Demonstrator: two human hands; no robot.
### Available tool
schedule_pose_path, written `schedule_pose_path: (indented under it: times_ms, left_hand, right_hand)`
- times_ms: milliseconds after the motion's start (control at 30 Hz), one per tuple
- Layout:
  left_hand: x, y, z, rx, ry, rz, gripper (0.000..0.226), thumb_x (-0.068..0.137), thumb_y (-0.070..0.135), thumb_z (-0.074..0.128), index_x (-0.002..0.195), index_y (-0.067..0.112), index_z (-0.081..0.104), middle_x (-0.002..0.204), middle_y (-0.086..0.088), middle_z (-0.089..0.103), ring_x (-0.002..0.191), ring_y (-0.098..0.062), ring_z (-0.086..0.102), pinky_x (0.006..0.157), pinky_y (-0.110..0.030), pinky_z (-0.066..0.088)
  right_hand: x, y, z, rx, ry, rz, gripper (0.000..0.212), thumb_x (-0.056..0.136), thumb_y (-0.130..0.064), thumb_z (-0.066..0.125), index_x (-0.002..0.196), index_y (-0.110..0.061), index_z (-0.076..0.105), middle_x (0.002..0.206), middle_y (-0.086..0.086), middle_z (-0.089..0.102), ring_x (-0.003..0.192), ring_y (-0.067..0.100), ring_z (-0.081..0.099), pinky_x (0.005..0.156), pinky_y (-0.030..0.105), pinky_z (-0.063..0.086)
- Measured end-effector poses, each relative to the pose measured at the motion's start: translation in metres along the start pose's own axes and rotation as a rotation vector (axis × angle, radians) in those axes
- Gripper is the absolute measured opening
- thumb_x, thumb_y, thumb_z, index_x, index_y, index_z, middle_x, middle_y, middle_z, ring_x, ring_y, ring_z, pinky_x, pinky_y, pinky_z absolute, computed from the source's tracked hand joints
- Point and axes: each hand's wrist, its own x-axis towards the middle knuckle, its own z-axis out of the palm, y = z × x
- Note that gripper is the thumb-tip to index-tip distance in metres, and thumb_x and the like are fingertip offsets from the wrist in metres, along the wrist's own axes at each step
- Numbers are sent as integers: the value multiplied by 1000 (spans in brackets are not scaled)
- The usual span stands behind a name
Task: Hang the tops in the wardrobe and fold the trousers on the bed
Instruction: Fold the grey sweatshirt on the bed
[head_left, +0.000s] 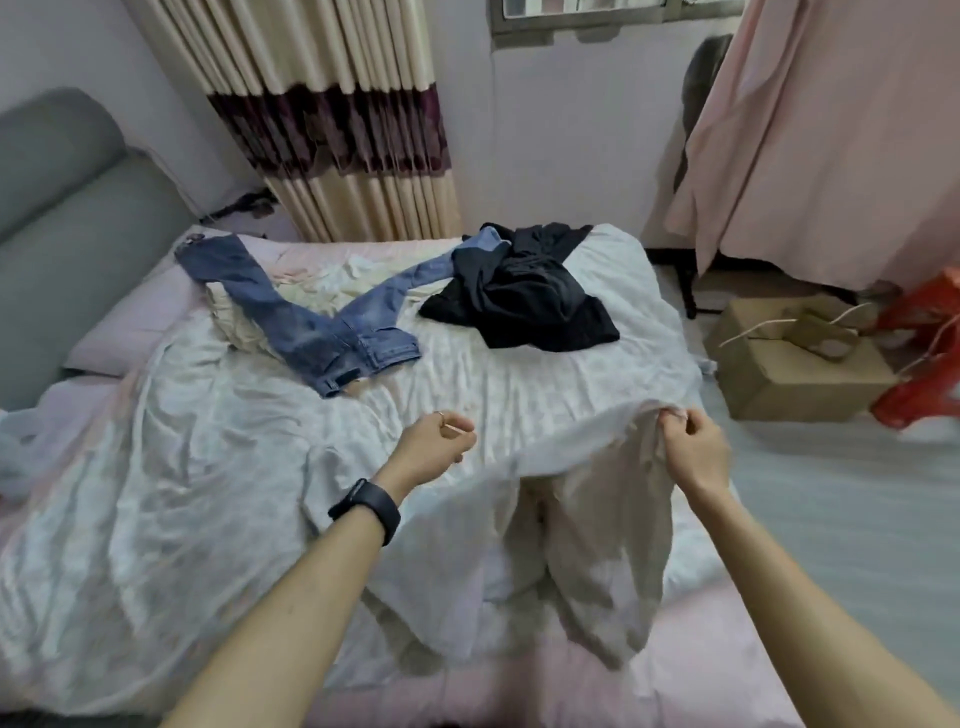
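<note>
Rumpled white bedding, creased all over, covered the bed (182, 519), with a pink sheet showing along the near edge. On the far left stood a padded grey headboard (62, 197). Behind the bed hung a pleated cream curtain (332, 130) with a dark purple band.

Right hand (693, 449) was up at the near right side of the bed, fingers and thumb pinched tight on a bunched edge of a pale garment (597, 545). The thin, soft fabric hung down in two long, loose folds. Whether it was a top or trousers was hard to tell, as it blended into the bedding.

Left hand (434, 447), with a black watch (369, 509) on the wrist, hovered to the left with its fingers curled in. Whether they caught any cloth could not be told.

Farther back, faded blue denim jeans (306, 332) lay sprawled with the legs spread apart, partly over a crumpled cream garment (234, 317). One leg ran under a heap of dark clothes (524, 296) on the far right of the bed. How many pieces were in that pile was unclear.

On the floor to the right sat a cardboard box (789, 364), beside something red (924, 353) that was cut off at the frame edge. Above them hung a pink drape (831, 130).
</note>
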Motion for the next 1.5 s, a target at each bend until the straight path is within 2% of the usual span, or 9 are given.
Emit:
schedule_pose_path:
  times_ms: [100, 200, 567, 700, 967, 1100, 1200, 1300, 1500]
  left_hand:
    - [-9, -39, 37, 23, -59, -76, 11, 95, 36, 64, 104, 29, 63, 108, 3, 68, 92, -9, 65, 69, -22, 48]
    - [-18, -80, 51, 75, -101, -162, 24, 97, 34, 59, 117, 23, 61, 117, 3, 66, 92, -6, 60, 70, -20, 46]
    - [-39, -217, 38, -11, 36, -469, 38, 97, 24, 61, 131, 10, 54, 126, -8, 59, 107, -22, 58, 88, -30, 49]
    - [-35, -259, 18, -15, 68, -527, 30, 98, 29, 59, 126, 19, 55, 126, -4, 58, 101, -18, 55, 80, -28, 43]
    - [5, -374, -32, 158, 78, -620, 58, 102, 27, 48, 157, 25, 29, 159, -2, 32, 140, -28, 40, 106, -42, 45]
    - [8, -419, -41, 109, -59, -688, 65, 103, 27, 48, 161, 23, 19, 165, 0, 23, 147, -25, 34, 112, -38, 40]
    - [8, -425, -43, 80, -67, -666, 66, 102, 25, 49, 161, 22, 20, 165, 0, 26, 146, -24, 34, 112, -35, 37]
    - [9, -421, -49, 26, -38, -651, 61, 102, 27, 49, 159, 24, 27, 161, -1, 33, 138, -23, 45, 106, -34, 42]
    - [43, -369, -63, 39, -52, -558, 52, 106, 30, 47, 155, 26, 32, 153, -2, 46, 93, -21, 69, 77, -38, 59]
  right_hand:
    - [0, 57, -19, -371, -87, 132, 22, 94, -28, 50, 108, -16, 62, 112, 20, 66, 104, 41, 58, 83, 44, 45]
    - [-18, 97, -21, -584, -210, 165, 64, 87, -26, 61, 147, -13, 42, 145, 23, 47, 132, 43, 44, 107, 47, 39]
    - [-115, 91, 115, -770, -747, -159, 64, 93, -45, 59, 149, -20, 41, 149, 7, 45, 136, 31, 40, 109, 42, 40]
    - [-139, 67, 190, -786, -897, -273, 63, 94, -49, 55, 149, -21, 40, 149, 5, 46, 137, 28, 39, 107, 41, 41]
    - [-194, 48, 383, -931, -1071, -433, 73, 88, -66, 52, 145, -22, 40, 150, -1, 42, 133, 28, 39, 100, 43, 43]
    - [-206, 59, 447, -1109, -1037, -420, 70, 85, -67, 56, 134, -18, 41, 136, 1, 45, 124, 30, 44, 93, 46, 42]
    - [-185, 64, 456, -1258, -1008, -419, 41, 99, -46, 50, 126, -15, 47, 128, 7, 57, 118, 33, 53, 86, 42, 44]
    - [-146, 44, 440, -1029, -1039, -313, 24, 99, -35, 45, 104, -15, 56, 101, 11, 66, 97, 35, 64, 71, 36, 43]
    - [21, -46, 293, -569, -369, -81, 38, 77, -49, 37, 73, -17, 56, 69, 1, 61, 74, 29, 57, 63, 36, 40]
